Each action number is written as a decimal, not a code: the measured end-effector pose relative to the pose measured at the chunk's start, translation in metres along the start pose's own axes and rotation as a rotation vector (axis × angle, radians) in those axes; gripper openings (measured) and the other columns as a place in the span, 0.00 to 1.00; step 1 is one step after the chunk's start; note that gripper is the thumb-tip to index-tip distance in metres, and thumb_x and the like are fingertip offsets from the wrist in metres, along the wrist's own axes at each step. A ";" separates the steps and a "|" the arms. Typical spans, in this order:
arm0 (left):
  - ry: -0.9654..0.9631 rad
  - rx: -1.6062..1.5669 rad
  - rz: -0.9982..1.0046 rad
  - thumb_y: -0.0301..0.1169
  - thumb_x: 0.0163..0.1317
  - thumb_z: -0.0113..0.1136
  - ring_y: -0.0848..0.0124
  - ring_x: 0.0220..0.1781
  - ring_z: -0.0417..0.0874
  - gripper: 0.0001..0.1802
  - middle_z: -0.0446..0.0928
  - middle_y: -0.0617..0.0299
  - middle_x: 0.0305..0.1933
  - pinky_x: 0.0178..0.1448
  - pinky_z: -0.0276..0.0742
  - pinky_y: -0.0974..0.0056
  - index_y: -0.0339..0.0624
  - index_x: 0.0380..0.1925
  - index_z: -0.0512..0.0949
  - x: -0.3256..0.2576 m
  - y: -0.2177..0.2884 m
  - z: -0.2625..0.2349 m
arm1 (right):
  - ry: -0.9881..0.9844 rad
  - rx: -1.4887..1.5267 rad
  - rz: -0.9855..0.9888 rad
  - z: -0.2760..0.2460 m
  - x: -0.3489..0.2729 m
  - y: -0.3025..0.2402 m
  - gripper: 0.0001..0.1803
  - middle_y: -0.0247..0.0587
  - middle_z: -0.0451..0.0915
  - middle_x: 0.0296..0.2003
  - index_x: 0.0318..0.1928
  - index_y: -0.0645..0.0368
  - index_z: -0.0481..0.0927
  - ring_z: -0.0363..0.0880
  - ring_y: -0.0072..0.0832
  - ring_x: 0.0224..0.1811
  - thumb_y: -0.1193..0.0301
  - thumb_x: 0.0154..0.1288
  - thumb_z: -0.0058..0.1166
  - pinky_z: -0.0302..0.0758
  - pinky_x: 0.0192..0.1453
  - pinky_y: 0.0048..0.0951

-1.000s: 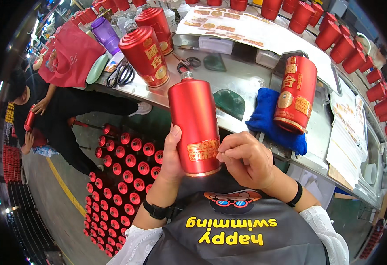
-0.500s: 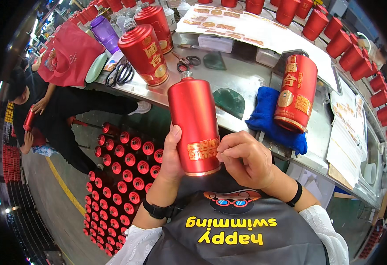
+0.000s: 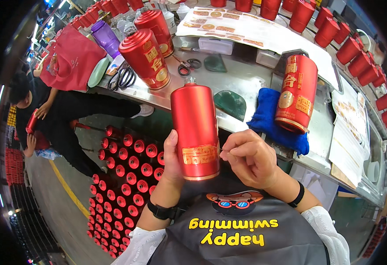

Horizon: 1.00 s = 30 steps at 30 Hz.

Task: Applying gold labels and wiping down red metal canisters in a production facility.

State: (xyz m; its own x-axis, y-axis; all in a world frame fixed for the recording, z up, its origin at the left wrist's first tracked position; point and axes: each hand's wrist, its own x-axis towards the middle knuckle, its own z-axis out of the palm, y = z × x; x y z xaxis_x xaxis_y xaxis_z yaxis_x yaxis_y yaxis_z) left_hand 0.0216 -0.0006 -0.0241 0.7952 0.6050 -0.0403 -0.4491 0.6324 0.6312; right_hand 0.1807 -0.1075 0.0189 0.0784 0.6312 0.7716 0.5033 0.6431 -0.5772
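A glossy red bottle (image 3: pixel 194 121) with a clear neck stands nearly upright before me, a gold patterned decal (image 3: pixel 199 155) around its lower side. My left hand (image 3: pixel 172 157) is closed round its left side, with the thumb along the front. Beside the decal's right end, my right hand (image 3: pixel 250 157) is closed in a pinch. What sits between those fingertips, if anything, is too small to make out. On a blue cloth (image 3: pixel 264 115) to the right leans a finished-looking red bottle (image 3: pixel 296 93) with gold decals.
Two decorated red bottles (image 3: pixel 146 59) stand at the table's left, near black scissors (image 3: pixel 122 77). Green scrapers (image 3: pixel 229 104) and decal sheets (image 3: pixel 246 27) lie on the metal table (image 3: pixel 189 99). Many red bottles (image 3: pixel 127 176) fill the floor at left, where another person (image 3: pixel 70 104) sits.
The held bottle has turned slightly, bringing its decal further left and round the front. My right hand has drawn slightly right, still pinched. The whole view has shifted a little.
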 end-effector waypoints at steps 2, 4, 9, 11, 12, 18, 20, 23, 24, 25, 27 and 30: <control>0.072 -0.005 0.005 0.59 0.67 0.40 0.57 0.49 0.82 0.40 0.77 0.46 0.53 0.52 0.80 0.56 0.32 0.60 0.66 -0.001 0.001 0.009 | -0.002 0.043 0.038 0.001 -0.001 0.000 0.14 0.51 0.77 0.37 0.40 0.64 0.69 0.81 0.25 0.30 0.91 0.57 0.54 0.79 0.32 0.22; 0.109 -0.010 0.009 0.59 0.66 0.40 0.57 0.47 0.83 0.40 0.77 0.45 0.52 0.50 0.82 0.56 0.31 0.59 0.66 -0.001 0.000 0.011 | 0.009 0.086 0.064 0.001 -0.004 0.000 0.14 0.51 0.78 0.37 0.40 0.64 0.69 0.81 0.25 0.30 0.91 0.57 0.54 0.79 0.32 0.23; 0.089 -0.045 -0.004 0.60 0.66 0.40 0.57 0.50 0.82 0.41 0.76 0.45 0.53 0.51 0.81 0.55 0.31 0.61 0.66 0.000 -0.002 0.006 | 0.006 0.092 0.075 0.002 -0.004 -0.003 0.13 0.49 0.78 0.37 0.39 0.64 0.71 0.81 0.29 0.31 0.90 0.55 0.56 0.79 0.33 0.25; 0.090 -0.054 -0.011 0.60 0.66 0.40 0.56 0.50 0.82 0.40 0.77 0.45 0.53 0.52 0.81 0.54 0.32 0.60 0.66 0.000 -0.003 0.005 | 0.037 0.093 0.094 0.005 -0.005 -0.003 0.13 0.47 0.79 0.36 0.37 0.64 0.73 0.80 0.36 0.34 0.88 0.53 0.59 0.78 0.35 0.29; 0.091 -0.058 -0.014 0.60 0.66 0.40 0.56 0.50 0.82 0.40 0.77 0.45 0.53 0.52 0.81 0.54 0.32 0.60 0.66 0.000 -0.004 0.005 | 0.025 0.085 0.091 0.004 -0.005 -0.003 0.13 0.47 0.79 0.36 0.37 0.64 0.73 0.80 0.36 0.34 0.88 0.53 0.59 0.78 0.35 0.29; 0.001 -0.017 -0.012 0.61 0.67 0.38 0.58 0.52 0.81 0.39 0.76 0.49 0.55 0.57 0.78 0.54 0.36 0.59 0.68 -0.001 -0.001 0.000 | 0.027 0.105 0.092 0.006 -0.005 -0.002 0.13 0.47 0.79 0.36 0.38 0.64 0.73 0.80 0.36 0.34 0.88 0.53 0.58 0.78 0.36 0.29; 0.015 -0.007 -0.007 0.60 0.67 0.38 0.58 0.52 0.81 0.38 0.77 0.49 0.55 0.56 0.78 0.55 0.36 0.59 0.68 -0.001 -0.001 -0.001 | 0.029 0.115 0.096 0.006 -0.006 -0.001 0.13 0.47 0.79 0.36 0.38 0.64 0.73 0.80 0.36 0.34 0.88 0.53 0.58 0.78 0.36 0.29; 0.088 -0.018 0.000 0.60 0.66 0.40 0.57 0.48 0.83 0.39 0.78 0.47 0.51 0.52 0.81 0.55 0.33 0.58 0.68 -0.001 -0.001 0.007 | 0.028 0.111 0.104 0.007 -0.006 -0.001 0.13 0.47 0.79 0.36 0.38 0.64 0.73 0.80 0.36 0.34 0.88 0.53 0.58 0.78 0.36 0.29; 0.121 -0.025 0.002 0.60 0.66 0.41 0.57 0.46 0.84 0.40 0.78 0.45 0.50 0.49 0.82 0.55 0.32 0.58 0.67 -0.001 -0.001 0.009 | 0.030 0.112 0.104 0.007 -0.006 -0.001 0.13 0.47 0.79 0.36 0.38 0.64 0.73 0.80 0.36 0.34 0.88 0.53 0.58 0.78 0.36 0.29; 0.128 -0.018 -0.001 0.60 0.65 0.41 0.57 0.46 0.84 0.40 0.78 0.45 0.49 0.49 0.82 0.55 0.32 0.58 0.67 -0.001 -0.001 0.009 | 0.033 0.112 0.104 0.007 -0.007 0.000 0.13 0.47 0.79 0.36 0.38 0.64 0.73 0.80 0.36 0.34 0.88 0.53 0.57 0.78 0.36 0.29; 0.142 -0.001 -0.006 0.60 0.65 0.41 0.57 0.46 0.84 0.40 0.78 0.46 0.49 0.49 0.83 0.55 0.32 0.58 0.68 -0.002 -0.001 0.008 | 0.033 0.111 0.100 0.007 -0.007 0.000 0.13 0.47 0.79 0.36 0.38 0.64 0.73 0.80 0.36 0.34 0.88 0.54 0.57 0.78 0.37 0.29; 0.165 -0.006 -0.010 0.60 0.65 0.41 0.57 0.45 0.84 0.40 0.78 0.46 0.49 0.48 0.83 0.56 0.32 0.58 0.68 -0.001 -0.003 0.010 | 0.025 0.107 0.096 0.006 -0.006 0.000 0.12 0.46 0.79 0.36 0.38 0.64 0.73 0.80 0.35 0.34 0.88 0.54 0.57 0.78 0.36 0.29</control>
State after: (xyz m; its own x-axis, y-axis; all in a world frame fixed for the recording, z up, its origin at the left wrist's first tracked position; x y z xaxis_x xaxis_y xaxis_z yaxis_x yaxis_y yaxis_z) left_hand 0.0259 -0.0081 -0.0177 0.7225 0.6693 -0.1735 -0.4439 0.6414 0.6258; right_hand 0.1745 -0.1084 0.0131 0.1441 0.6815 0.7175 0.3983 0.6237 -0.6725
